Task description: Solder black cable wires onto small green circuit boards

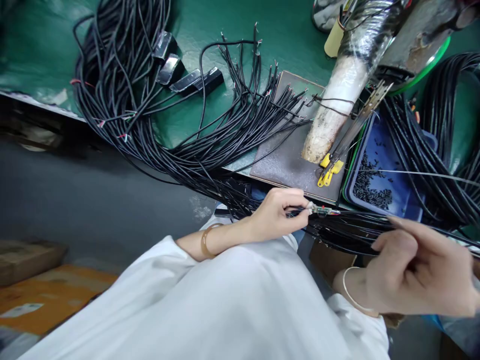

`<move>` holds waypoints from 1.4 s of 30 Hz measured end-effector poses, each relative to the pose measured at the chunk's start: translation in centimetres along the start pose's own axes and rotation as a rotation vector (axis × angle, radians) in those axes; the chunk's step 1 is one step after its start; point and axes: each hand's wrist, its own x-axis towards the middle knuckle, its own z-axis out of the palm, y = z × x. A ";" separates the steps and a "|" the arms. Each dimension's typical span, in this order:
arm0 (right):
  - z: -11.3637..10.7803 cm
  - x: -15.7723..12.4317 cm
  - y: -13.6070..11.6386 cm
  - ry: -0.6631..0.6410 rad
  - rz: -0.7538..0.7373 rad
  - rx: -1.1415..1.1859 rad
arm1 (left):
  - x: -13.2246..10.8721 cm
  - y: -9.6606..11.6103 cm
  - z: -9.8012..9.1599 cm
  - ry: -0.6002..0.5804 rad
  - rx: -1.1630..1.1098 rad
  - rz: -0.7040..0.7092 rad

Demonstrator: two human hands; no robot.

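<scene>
My left hand (283,212) pinches a small green circuit board (324,210) at its near end, where a whitish part shows between thumb and forefinger. Thin coloured wires leave the board's right end. Farther right, my right hand (420,265) is curled in front of a bundle of black cables (348,230), slightly blurred. Its forefinger tip lies over the cables; whatever is between its fingers is hidden. Both hands are in front of the bench's near edge, above my lap.
A large heap of black cables (123,75) with stripped ends covers the green bench (33,45) at left. A soldering iron (352,135) with yellow clips leans by a white wrapped tube (333,105) over a brown board (277,160). A blue tray (405,195) holds small black pieces.
</scene>
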 end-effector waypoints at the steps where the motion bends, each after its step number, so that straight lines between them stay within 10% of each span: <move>1: 0.3 0.5 0.1 0.006 -0.030 -0.156 | -0.6 -0.5 0.3 -0.001 0.003 0.019; 6: 5.6 3.6 0.9 -0.479 -0.115 -0.436 | -2.4 -2.9 1.4 -0.007 0.070 0.024; 10: 7.6 4.4 1.4 -0.573 0.018 -0.417 | -3.0 -3.8 1.6 -0.007 0.084 -0.040; 20: 5.2 1.0 0.7 -0.406 0.093 0.307 | -4.1 -3.7 1.6 0.012 0.086 -0.011; 27: 5.2 1.1 1.3 -0.151 -0.094 0.138 | -4.4 -3.9 1.5 -0.004 0.082 0.008; 32: 5.4 1.2 1.7 -0.382 -0.283 -0.067 | -4.4 -3.8 1.4 -0.002 0.088 0.006; 38: 5.8 1.2 2.2 -0.507 -0.157 -0.241 | -4.5 -3.7 1.5 -0.022 0.086 -0.031; 42: 6.3 1.9 2.0 -0.317 -0.068 -0.258 | -4.3 -3.5 1.4 -0.024 0.086 -0.086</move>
